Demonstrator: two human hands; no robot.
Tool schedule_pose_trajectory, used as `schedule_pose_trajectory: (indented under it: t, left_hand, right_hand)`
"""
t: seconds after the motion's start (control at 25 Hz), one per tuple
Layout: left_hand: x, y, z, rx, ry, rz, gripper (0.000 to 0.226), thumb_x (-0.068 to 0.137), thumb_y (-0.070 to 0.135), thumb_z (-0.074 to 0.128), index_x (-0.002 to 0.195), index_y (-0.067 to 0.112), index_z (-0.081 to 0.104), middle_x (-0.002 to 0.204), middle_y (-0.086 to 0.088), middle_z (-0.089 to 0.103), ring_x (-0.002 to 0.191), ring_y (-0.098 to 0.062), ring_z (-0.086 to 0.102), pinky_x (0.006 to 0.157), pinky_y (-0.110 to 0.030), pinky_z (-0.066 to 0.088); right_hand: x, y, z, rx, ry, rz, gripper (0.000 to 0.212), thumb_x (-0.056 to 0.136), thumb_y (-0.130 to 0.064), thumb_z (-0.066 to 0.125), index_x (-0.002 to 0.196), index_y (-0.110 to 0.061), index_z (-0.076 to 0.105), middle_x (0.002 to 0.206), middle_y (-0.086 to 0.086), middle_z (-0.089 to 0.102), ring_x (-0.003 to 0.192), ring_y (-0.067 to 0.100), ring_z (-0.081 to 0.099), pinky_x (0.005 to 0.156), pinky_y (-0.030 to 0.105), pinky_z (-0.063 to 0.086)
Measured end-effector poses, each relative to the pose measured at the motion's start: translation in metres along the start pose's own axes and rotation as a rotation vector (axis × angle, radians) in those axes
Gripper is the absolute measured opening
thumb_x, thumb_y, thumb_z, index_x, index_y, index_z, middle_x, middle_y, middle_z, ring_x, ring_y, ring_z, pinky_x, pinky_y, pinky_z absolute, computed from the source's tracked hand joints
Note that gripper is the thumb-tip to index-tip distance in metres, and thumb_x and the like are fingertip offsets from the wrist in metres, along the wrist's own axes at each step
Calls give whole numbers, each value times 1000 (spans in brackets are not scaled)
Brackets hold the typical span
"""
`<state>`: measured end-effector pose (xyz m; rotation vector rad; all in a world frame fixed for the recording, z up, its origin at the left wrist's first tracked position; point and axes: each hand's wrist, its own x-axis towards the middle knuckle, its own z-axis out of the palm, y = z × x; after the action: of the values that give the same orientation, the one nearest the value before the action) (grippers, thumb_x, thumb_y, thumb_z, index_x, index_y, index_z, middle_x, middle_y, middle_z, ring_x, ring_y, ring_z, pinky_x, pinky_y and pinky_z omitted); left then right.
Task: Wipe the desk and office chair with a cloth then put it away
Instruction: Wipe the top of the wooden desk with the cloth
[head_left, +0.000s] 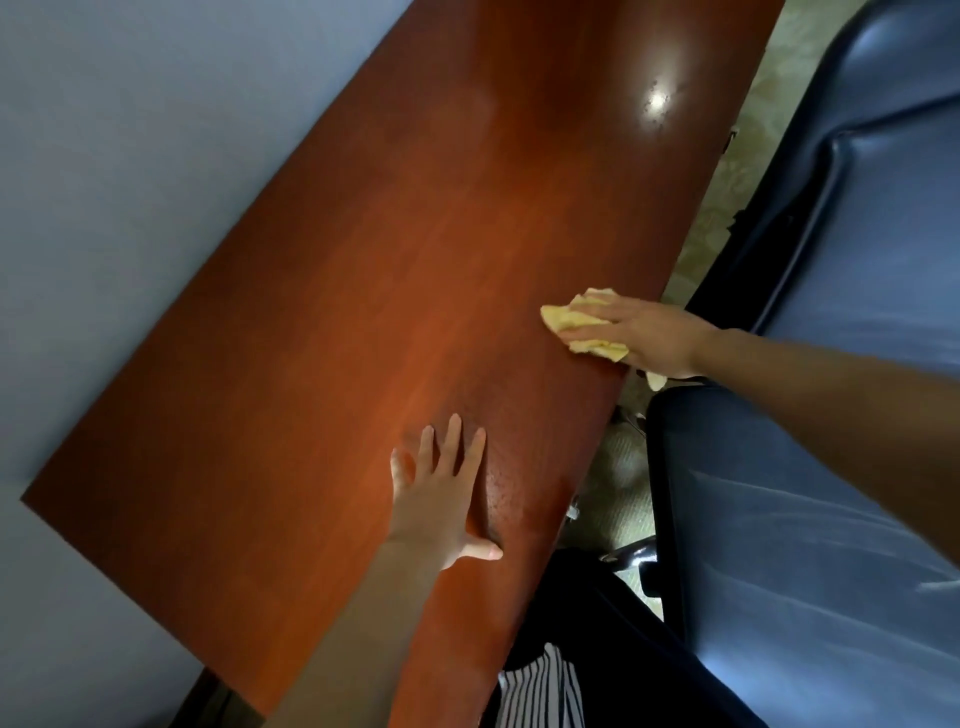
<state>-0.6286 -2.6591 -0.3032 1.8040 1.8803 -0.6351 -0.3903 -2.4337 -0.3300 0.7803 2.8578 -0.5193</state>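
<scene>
A reddish-brown wooden desk runs diagonally through the head view. My right hand presses a crumpled yellow cloth flat onto the desk near its right edge, fingers straight over it; a bit of cloth hangs out under my palm. My left hand lies flat on the desk nearer to me, fingers spread, holding nothing. The blue office chair stands to the right of the desk, its seat under my right forearm.
A pale blue wall borders the desk's far long side. Patterned carpet shows in the gap between desk and chair. A bright light glare sits on the far desk surface. My dark trousers and striped top fill the bottom.
</scene>
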Motion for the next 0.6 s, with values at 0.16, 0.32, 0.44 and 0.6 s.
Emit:
schedule_pose_trajectory:
  t: [0.16,0.32,0.44,0.6]
  left_hand:
    - [2,-8,-3,-1,43,11,128,65,67,69,146,29,-23,154,0,-30,143,-28,-22,111,-59,-8]
    - [-12,-9,10,-11,49,7,126,67,68,67,146,29,-23,153,0,-32,142,-29,-24,111,-56,-10]
    - [-29,-12,24,-44,60,28,125,68,66,68,146,30,-23,153,1,-33,141,-28,-26,110,-54,-12]
    - [-69,-21,55,-28,47,55,125,69,64,69,147,28,-23,153,0,-33,141,-27,-27,112,-54,-10]
  right_hand:
    - [18,9,7,163,243,351,61,92,-1,53,145,-26,36,157,11,20,146,31,8,119,43,8]
    - [29,-33,28,421,501,682,46,98,-10,45,141,-26,44,157,6,22,146,30,2,117,38,4]
    - [26,-56,35,617,587,778,41,101,-17,43,141,-27,44,158,3,18,146,29,1,119,34,10]
    - [9,-122,59,870,687,858,46,101,-17,41,144,-33,37,160,-5,10,144,17,17,95,6,18]
